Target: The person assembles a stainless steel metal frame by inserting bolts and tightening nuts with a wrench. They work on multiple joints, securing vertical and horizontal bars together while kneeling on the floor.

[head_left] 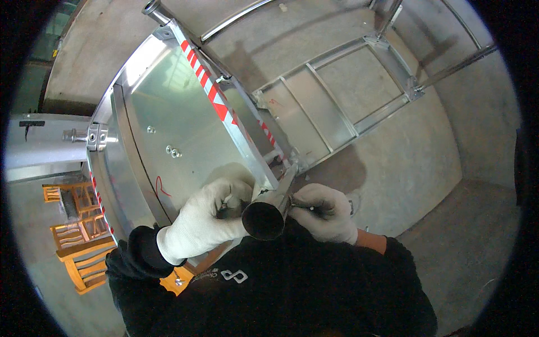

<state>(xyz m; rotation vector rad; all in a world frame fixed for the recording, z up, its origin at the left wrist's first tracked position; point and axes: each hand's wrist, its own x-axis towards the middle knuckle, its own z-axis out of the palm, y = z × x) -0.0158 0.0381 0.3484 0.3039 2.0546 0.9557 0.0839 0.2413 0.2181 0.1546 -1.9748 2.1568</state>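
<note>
Concrete floor, galvanised platform centre-left. Left hand and right hand, both curled, gripping steel tube, lower centre. Fitting stage; careful alignment needed.

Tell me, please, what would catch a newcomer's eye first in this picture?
At the centre, two white-gloved hands, the left hand and the right hand, close round the dark open end of a round metal tube. Behind them, a shiny sheet-metal panel edged with a red-and-white striped strip fills the upper left.
</note>
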